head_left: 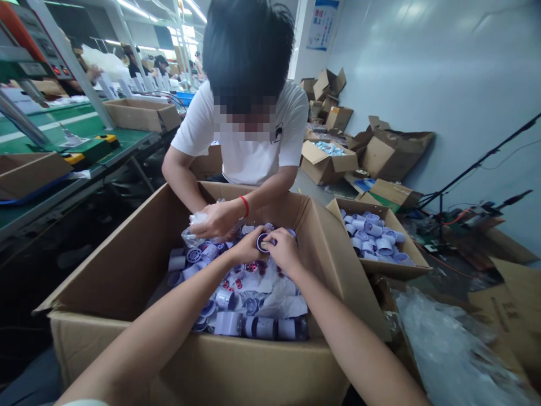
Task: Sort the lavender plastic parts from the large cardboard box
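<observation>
Left fingers point(255, 233) hide part of the round cup point(259, 243); the clear plastic point(448, 332) (lower right) is cut off below.

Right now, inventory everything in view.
Large carton: one, brown, centre
Cup-shaped parts: many, lavender, inside it
Small pieces: several, red, among them
Sheets: uncounted, white, over parts
Co-worker: one, white-shirted, opposite
Plastic wrap: bunch, clear, co-worker's hand
Distant people: several, dark-clad, upper left
Smaller carton: one, brown, right, holding lavender parts
Background cartons: several, brown, along wall
Workbench: one, green, left
Poster: one, blue, background
Stand: one, black, right
Plastic sheeting: heap, clear, lower right
Round part: one, dark-rimmed, between hands
Left hand: one, bare, holding it
Right hand: one, bare, touching it
</observation>
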{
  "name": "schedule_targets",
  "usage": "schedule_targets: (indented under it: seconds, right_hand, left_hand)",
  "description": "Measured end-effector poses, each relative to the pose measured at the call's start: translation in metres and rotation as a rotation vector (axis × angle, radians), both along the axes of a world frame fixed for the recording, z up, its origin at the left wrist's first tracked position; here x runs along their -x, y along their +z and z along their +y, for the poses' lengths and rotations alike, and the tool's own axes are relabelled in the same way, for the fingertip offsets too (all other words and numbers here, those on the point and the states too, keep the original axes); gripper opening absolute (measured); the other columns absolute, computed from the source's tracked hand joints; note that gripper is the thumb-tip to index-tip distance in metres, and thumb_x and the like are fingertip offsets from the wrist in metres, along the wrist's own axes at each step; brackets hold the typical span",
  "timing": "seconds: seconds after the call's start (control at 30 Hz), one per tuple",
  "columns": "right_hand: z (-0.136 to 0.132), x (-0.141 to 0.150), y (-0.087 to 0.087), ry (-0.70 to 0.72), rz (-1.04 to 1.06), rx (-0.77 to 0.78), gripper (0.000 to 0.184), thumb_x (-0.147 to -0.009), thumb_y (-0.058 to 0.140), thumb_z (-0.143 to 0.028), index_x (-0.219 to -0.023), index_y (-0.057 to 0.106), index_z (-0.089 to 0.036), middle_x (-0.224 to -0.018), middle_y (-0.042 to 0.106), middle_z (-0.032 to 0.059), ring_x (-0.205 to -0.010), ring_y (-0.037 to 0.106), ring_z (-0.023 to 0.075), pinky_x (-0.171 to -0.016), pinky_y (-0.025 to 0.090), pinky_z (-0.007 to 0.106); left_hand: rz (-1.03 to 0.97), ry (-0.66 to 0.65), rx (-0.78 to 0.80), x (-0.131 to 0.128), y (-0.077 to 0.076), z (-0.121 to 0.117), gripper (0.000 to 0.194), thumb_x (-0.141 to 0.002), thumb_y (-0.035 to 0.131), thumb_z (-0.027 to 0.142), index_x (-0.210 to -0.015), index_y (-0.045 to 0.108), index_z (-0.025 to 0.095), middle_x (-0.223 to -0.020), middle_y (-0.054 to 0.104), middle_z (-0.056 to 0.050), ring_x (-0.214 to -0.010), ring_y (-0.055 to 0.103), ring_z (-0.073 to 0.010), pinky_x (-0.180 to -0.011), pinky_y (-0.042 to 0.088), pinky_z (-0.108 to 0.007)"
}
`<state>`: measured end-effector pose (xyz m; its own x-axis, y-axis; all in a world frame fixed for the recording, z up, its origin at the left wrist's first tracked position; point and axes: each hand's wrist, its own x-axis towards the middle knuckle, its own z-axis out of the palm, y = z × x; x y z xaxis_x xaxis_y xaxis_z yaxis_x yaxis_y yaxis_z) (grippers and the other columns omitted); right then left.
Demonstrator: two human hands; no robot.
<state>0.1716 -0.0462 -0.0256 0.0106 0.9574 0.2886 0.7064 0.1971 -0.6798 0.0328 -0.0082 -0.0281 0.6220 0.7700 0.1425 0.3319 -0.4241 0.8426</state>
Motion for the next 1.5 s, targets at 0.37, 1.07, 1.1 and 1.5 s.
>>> schedule_targets:
  seconds: [0.37,1.07,1.1,1.5]
  right_hand:
    - [-0.004,0.011,-0.004,-0.123,0.744,0.441,0.035,-0.056,0.074,-0.032,-0.079,0.050,-0.022,-0.076,0.057,-0.0018,-0.073,0.057,0.0161,-0.059,0.048,0.027]
    - [-0.019,0.026,0.007,-0.286,1.087,0.675,0.023,-0.059,0.067,-0.012,-0.072,0.050,-0.019,-0.059,0.053,-0.0054,-0.060,0.055,0.0135,-0.053,0.048,0.027]
    - [-0.019,0.026,0.006,-0.272,1.101,0.684,0.022,-0.060,0.067,-0.013,-0.071,0.050,-0.019,-0.057,0.053,-0.0053,-0.059,0.056,0.0140,-0.053,0.048,0.027]
    - [-0.019,0.029,0.000,-0.257,1.103,0.657,0.022,-0.064,0.063,-0.013,-0.069,0.044,-0.022,-0.052,0.049,-0.0079,-0.052,0.053,0.0132,-0.050,0.048,0.027]
  left_hand:
    - [0.211,0.054,-0.306,-0.005,0.003,-0.006,0.040,-0.052,0.059,0.006,-0.089,0.053,0.018,-0.094,0.058,-0.006,-0.092,0.053,-0.0263,-0.086,0.039,-0.037]
    - [0.721,0.130,-0.321,-0.015,0.030,-0.030,0.057,-0.056,0.067,0.013,-0.111,0.053,0.021,-0.112,0.054,-0.009,-0.105,0.043,-0.0299,-0.067,0.049,-0.036]
    - [0.727,0.120,-0.326,-0.015,0.031,-0.030,0.057,-0.057,0.068,0.013,-0.111,0.053,0.021,-0.112,0.054,-0.009,-0.105,0.043,-0.0296,-0.069,0.049,-0.036]
    - [0.629,0.106,-0.332,-0.009,0.029,-0.025,0.051,-0.054,0.063,0.007,-0.103,0.054,0.019,-0.106,0.056,-0.008,-0.100,0.047,-0.0278,-0.080,0.047,-0.038]
